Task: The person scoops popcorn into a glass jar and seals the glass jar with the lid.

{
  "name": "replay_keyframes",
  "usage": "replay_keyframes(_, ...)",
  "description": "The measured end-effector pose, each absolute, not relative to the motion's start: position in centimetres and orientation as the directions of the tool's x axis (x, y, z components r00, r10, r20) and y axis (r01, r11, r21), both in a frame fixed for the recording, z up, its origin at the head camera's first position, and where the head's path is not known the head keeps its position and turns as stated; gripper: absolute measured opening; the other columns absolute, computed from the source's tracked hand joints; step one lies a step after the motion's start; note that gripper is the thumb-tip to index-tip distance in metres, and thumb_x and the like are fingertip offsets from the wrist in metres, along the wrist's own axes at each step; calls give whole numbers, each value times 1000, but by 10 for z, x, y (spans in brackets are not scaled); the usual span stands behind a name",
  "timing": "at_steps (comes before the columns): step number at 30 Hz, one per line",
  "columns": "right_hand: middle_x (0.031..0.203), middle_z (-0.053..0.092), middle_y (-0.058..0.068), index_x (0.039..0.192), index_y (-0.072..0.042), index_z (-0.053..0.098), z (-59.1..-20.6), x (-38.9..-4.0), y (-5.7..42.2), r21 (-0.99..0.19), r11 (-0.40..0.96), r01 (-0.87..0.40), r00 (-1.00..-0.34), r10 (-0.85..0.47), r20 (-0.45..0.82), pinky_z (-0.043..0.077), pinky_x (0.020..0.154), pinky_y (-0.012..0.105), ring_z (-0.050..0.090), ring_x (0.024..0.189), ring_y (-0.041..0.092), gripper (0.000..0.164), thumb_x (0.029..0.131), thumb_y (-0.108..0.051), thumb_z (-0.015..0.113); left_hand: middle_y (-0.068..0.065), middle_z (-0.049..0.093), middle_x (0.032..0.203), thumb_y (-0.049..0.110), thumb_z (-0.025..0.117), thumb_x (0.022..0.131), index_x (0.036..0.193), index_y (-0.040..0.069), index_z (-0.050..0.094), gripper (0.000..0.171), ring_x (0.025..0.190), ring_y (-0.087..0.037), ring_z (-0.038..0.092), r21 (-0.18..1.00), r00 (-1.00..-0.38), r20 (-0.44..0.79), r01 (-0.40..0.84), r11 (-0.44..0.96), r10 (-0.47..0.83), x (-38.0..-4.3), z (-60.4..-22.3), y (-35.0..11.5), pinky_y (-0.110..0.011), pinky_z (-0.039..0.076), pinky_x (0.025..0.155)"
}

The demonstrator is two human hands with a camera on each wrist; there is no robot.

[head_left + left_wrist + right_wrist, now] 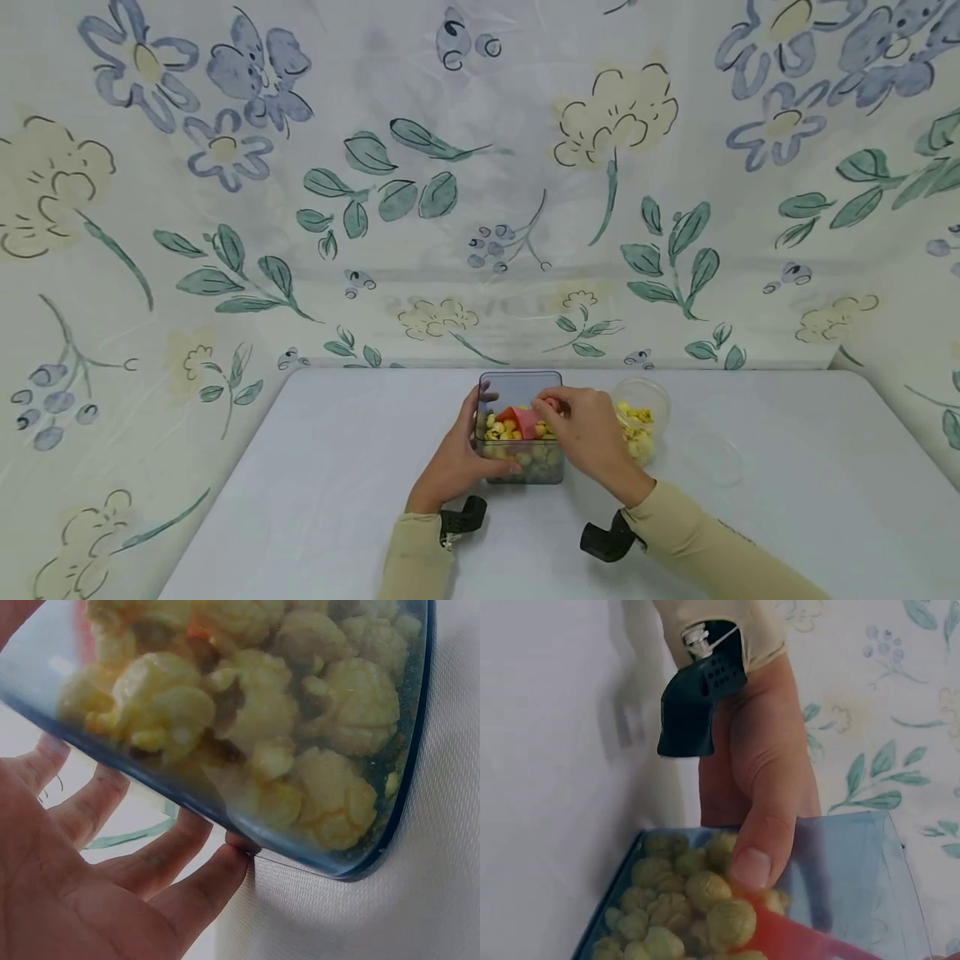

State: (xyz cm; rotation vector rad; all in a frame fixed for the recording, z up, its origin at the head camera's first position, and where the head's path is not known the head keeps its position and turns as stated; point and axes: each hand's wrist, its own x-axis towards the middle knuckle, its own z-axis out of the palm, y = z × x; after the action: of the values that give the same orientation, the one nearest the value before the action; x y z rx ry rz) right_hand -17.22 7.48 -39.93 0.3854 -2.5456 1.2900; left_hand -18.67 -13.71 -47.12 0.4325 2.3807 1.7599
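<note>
A clear square container (pixel 520 467) of yellow puffed pieces (pixel 498 430) stands at the middle of the white table (pixel 337 483). My left hand (pixel 459 460) grips its left wall, thumb over the rim and fingers against the outside. The left wrist view shows those fingers (pixel 187 862) lying under the container (pixel 315 847). My right hand (pixel 583 429) hovers over the container and pinches a red scoop (pixel 525 419) that dips into the pieces. In the right wrist view the scoop (pixel 810 939) shows at the bottom, beside the left thumb (pixel 754 859).
A small round clear bowl (pixel 651 397) holding more yellow pieces sits just right of the container, partly behind my right hand. A clear round lid (pixel 711 458) lies further right. A flower-patterned cloth (pixel 480 183) hangs behind and at both sides of the table.
</note>
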Motion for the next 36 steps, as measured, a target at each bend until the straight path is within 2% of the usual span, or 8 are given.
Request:
replay_keyframes(7,67,63,10,93,-1,77,-398,-172,77,-842,472,-263,-960,-44,276,41,47,23,50,45,12,12,95,-11,71,6,35,156,24,94,70,161,31,13,122,141,-26,39,950,-950,54,144,278,308,-185,-471,-138,-51,37,112)
replay_keyframes(15,67,63,5,92,-3,77,-400,-171,76,-817,503,-281,-954,-53,295,39,48,23,47,46,10,12,95,-13,71,4,35,156,24,94,71,161,29,13,122,139,-27,41,951,-946,60,151,269,318,-186,-470,-139,-50,38,111)
replay_keyframes(22,76,71,12,100,-2,78,-402,-169,78,-926,361,-113,-987,67,146,44,46,24,58,50,19,16,95,-16,71,1,34,158,23,94,71,161,29,12,121,134,-24,45,955,-945,51,141,260,324,-186,-472,-139,-47,40,109)
replay_keyframes(26,79,72,12,102,-1,78,-400,-168,81,-946,315,-80,-988,100,117,45,47,24,59,51,19,18,95,-17,71,0,33,158,20,93,72,162,25,12,122,131,-23,48,960,-942,53,139,242,331,-186,-471,-139,-44,42,107)
replay_keyframes(31,79,72,10,102,-1,78,-396,-168,82,-940,334,-78,-988,103,118,47,47,24,58,51,16,19,94,-17,71,2,34,158,20,94,71,162,26,12,122,134,-23,46,960,-944,50,136,244,327,-187,-470,-138,-46,40,110)
replay_keyframes(36,79,71,7,102,-2,78,-394,-171,84,-925,376,-53,-991,95,95,40,46,23,58,51,18,19,94,-17,71,4,34,157,22,94,71,161,29,12,122,137,-23,43,957,-945,50,137,254,322,-187,-471,-137,-48,38,112)
